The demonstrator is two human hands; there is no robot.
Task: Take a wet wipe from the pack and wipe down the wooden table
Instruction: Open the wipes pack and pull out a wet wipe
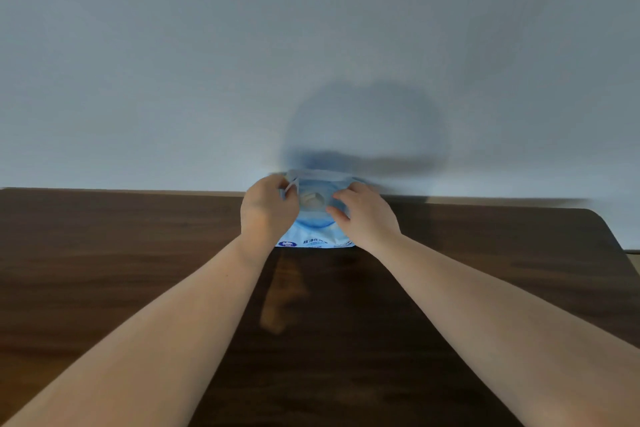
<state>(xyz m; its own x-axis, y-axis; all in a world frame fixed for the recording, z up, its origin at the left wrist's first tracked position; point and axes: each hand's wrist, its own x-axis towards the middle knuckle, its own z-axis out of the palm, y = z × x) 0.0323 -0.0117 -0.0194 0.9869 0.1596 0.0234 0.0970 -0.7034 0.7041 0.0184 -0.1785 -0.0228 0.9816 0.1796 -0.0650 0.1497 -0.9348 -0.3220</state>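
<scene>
Wet wipe pack [313, 232] lies flat on your wooden table [138, 253], at the far edge where the tabletop meets the pale wall [311, 45], a little right of the middle of your view. It is a soft blue and white packet with printed lettering along its near edge, and its far part is blurred. Both your bare forearms reach straight out across the dark wood and meet at the pack, one hand on each side of it. Your left hand [268, 206] sits on the pack's left portion, its fingers curled together and pinching a small pale flap [290, 188] at the upper left of the pack; whether that is the seal label or the corner of a wipe, you cannot tell from this blur. Your right hand [363, 213] rests on the pack's right portion, fingers spread and pressed down on the packet's top, with the fingertips pointing toward the oval opening [311, 200] in the centre. That opening shows between your two hands as a light patch. The hands are close but not touching each other, parted by the middle of the pack. A dark shadow [363, 135] falls on the wall just above and behind the pack.
</scene>
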